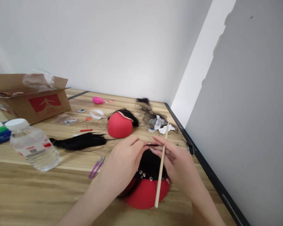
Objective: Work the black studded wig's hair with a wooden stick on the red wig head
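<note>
In front of me a red dome-shaped head form [143, 195] rests on the table, with black hair [151, 161] over its top. A row of shiny metal pins [151, 178] runs along the hair's edge. My left hand [126, 160] is closed above the form, its thumb and finger pinching one end of a thin dark strand [152, 145]. The fingertips of my right hand [176, 157] meet the strand's other side. A pale wooden stick [160, 174] slants through my right hand, held between its fingers. Parts of the hair are hidden behind both hands.
Beyond stands a second red form [119, 125] with black hair. Left lie a black hair bundle [81, 141], purple thread snips [96, 167], a red-handled hook [86, 130] and a tilted water bottle [35, 147]. A cardboard box [33, 103] sits far left; loose hair and crumpled tissue [159, 122] lie behind.
</note>
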Demonstrator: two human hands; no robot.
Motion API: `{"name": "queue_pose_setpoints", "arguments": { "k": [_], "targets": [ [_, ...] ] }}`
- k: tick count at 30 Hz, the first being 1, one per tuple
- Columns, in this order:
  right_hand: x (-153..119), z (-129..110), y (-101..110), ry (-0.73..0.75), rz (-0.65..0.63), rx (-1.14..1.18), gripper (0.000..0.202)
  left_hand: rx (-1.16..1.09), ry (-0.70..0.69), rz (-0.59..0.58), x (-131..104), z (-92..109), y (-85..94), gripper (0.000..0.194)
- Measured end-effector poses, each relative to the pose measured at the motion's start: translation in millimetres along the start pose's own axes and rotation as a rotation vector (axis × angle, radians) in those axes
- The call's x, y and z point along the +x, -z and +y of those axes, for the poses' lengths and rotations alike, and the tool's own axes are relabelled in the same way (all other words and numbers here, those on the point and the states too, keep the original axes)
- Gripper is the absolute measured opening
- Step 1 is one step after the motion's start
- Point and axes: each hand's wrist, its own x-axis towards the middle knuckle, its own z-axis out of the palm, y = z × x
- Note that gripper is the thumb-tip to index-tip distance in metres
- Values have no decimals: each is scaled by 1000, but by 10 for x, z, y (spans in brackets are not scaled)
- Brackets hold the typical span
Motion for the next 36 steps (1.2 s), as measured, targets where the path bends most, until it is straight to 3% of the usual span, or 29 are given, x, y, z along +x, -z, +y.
{"name": "queue_pose_setpoints", "arguments": {
  "k": [9,12,17,25,27,32,36],
  "targets": [
    [-16,17,-48,73,37,-121,42,-287,126,-164,74,-2,-20,17],
    [-22,13,-57,87,30,-120,43,-332,105,-183,82,18,-35,13],
    [-11,-3,-50,81,16,-106,40,-382,29,-153,80,3,-27,25],
    [18,5,-73,-163,-47,317,25,-454,-38,-22,118,-63,0,33],
    [26,-9,-90,-219,-83,399,20,-625,-6,-63,148,-86,4,31],
    [64,-33,-82,-341,-217,476,28,-1340,183,-227,192,-93,31,35],
    [118,-64,-31,-400,-359,492,28,-1628,256,-168,201,-53,29,39]
  ]
}}
